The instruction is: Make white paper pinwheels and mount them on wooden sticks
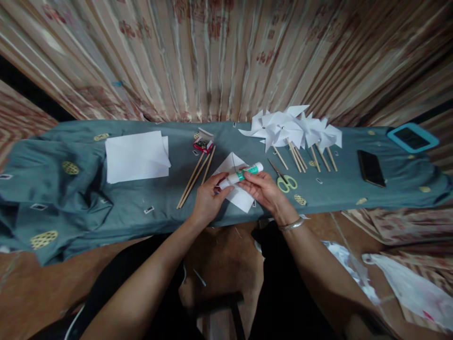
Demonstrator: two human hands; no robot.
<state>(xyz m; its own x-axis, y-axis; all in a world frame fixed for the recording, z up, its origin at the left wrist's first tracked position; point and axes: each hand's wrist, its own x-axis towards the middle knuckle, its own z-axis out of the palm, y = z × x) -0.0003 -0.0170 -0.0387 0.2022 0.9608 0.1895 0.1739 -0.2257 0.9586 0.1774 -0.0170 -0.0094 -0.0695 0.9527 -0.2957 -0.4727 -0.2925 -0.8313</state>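
Holding one glue stick (241,175), a white tube with a green band, level above a white paper square (236,185) lying on the grey-green cloth (85,203). Left hand (208,200) curling thumb and fingers around the tube's near end; right hand (264,189) pinching the green middle, fingers pressed together. Lying left of the paper: three thin wooden sticks (196,177), side by side. Resting beyond them: one small red box (203,142), lid open. Sitting right of the hands: one pair of green-handled scissors (284,179), blades closed. Piling up behind: a cluster of folded white paper pinwheels (293,128) on sticks, number unclear. Lying flat at left: loose white sheets (136,156); at right, one dark phone (371,167).
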